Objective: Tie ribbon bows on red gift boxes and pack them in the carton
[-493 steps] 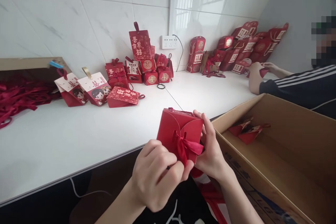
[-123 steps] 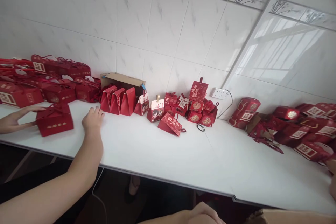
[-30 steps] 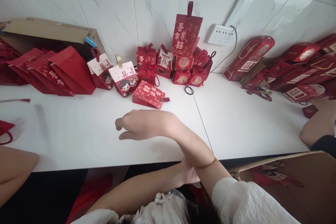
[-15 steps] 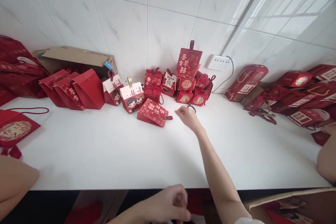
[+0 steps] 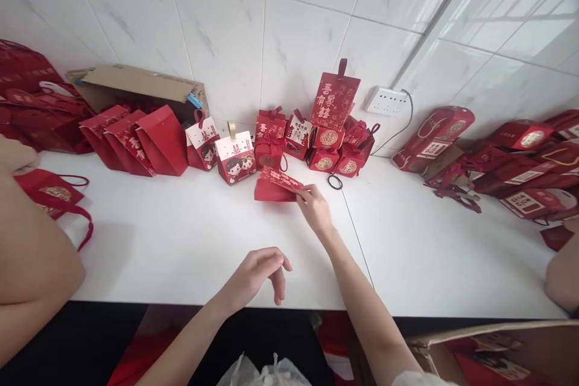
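My right hand (image 5: 314,208) pinches the right end of a red paper gift box (image 5: 275,193) with gold lettering, which lies on its side on the white table (image 5: 190,235). Its printed face tilts upward, and my fingers hide its ribbon loop. Above the table's front edge hovers my left hand (image 5: 260,271), holding nothing, fingers loosely bent and apart. Right behind the held box stand a white-topped box with cartoon figures (image 5: 236,160) and a red box with a bow (image 5: 270,139). A black hair tie (image 5: 335,181) lies to the right of my right hand.
Stacked red boxes (image 5: 325,148) stand by the wall, near a white power strip (image 5: 388,101). At left are red bags (image 5: 163,142) before a cardboard box (image 5: 140,84). Co-workers' arms (image 5: 36,229) show at both sides. An open carton (image 5: 511,344) sits below the front right edge.
My right hand has closed on the box's end and the box has turned and tilted. My left hand has risen from below the edge to over the table. The view has shifted slightly.
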Demonstrator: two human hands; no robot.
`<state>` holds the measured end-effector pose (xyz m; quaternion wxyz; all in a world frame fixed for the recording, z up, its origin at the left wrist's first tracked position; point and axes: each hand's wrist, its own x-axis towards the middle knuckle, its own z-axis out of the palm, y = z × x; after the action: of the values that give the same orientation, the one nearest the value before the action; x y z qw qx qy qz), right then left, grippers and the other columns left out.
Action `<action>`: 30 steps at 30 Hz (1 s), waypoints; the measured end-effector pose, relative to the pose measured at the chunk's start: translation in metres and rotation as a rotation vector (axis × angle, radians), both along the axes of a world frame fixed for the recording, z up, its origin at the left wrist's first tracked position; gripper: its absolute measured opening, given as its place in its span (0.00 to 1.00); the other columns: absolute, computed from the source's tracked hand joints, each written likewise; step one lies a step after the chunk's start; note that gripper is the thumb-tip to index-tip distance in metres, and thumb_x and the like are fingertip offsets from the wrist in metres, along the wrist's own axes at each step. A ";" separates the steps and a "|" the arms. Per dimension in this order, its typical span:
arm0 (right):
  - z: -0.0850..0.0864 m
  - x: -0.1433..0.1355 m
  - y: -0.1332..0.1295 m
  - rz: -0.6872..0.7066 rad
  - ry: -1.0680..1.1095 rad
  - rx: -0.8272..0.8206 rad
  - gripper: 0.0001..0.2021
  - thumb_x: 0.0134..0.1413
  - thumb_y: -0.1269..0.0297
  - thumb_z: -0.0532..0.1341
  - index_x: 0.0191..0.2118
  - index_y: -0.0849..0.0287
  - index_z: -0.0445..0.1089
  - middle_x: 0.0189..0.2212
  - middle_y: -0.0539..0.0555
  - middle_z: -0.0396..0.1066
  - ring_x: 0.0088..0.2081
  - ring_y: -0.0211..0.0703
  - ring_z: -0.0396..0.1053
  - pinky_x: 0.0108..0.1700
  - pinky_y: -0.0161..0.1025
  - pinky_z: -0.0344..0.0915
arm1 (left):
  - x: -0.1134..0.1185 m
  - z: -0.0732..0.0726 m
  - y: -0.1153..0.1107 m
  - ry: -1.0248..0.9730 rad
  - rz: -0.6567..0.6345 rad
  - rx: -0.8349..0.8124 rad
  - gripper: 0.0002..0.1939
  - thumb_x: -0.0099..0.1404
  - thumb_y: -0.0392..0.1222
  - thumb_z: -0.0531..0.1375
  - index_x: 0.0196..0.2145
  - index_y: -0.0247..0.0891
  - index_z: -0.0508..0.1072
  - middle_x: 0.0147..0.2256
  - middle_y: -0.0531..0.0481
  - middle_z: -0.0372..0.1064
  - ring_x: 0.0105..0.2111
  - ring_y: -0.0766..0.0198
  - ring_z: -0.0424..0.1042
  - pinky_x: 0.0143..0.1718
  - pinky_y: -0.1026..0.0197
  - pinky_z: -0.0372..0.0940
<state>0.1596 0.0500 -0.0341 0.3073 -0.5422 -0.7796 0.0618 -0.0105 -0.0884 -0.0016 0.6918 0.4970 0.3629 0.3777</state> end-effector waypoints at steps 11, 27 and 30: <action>0.025 0.061 -0.086 0.241 0.223 0.508 0.21 0.51 0.81 0.54 0.44 0.48 0.71 0.39 0.55 0.66 0.45 0.48 0.67 0.39 0.48 0.71 | -0.012 0.000 0.030 0.432 0.519 0.807 0.14 0.63 0.42 0.55 0.48 0.40 0.66 0.53 0.43 0.65 0.57 0.52 0.59 0.56 0.46 0.56; 0.032 0.018 -0.123 -0.007 0.500 -0.035 0.11 0.58 0.62 0.56 0.45 0.58 0.64 0.41 0.59 0.66 0.44 0.47 0.69 0.42 0.45 0.70 | 0.048 -0.046 -0.007 0.581 0.277 1.072 0.21 0.63 0.38 0.54 0.54 0.41 0.59 0.47 0.40 0.59 0.47 0.54 0.64 0.44 0.51 0.67; 0.030 0.023 -0.121 -0.031 0.580 -0.058 0.08 0.58 0.66 0.55 0.43 0.56 0.66 0.37 0.55 0.69 0.40 0.43 0.70 0.39 0.40 0.71 | 0.043 -0.028 0.003 0.561 0.482 1.147 0.16 0.61 0.33 0.55 0.48 0.41 0.62 0.44 0.42 0.60 0.47 0.55 0.64 0.45 0.53 0.67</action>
<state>0.1822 -0.0714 -0.0043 0.5027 -0.5225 -0.6486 0.2317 0.0329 -0.0854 -0.0299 0.0953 0.7696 0.3714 0.5106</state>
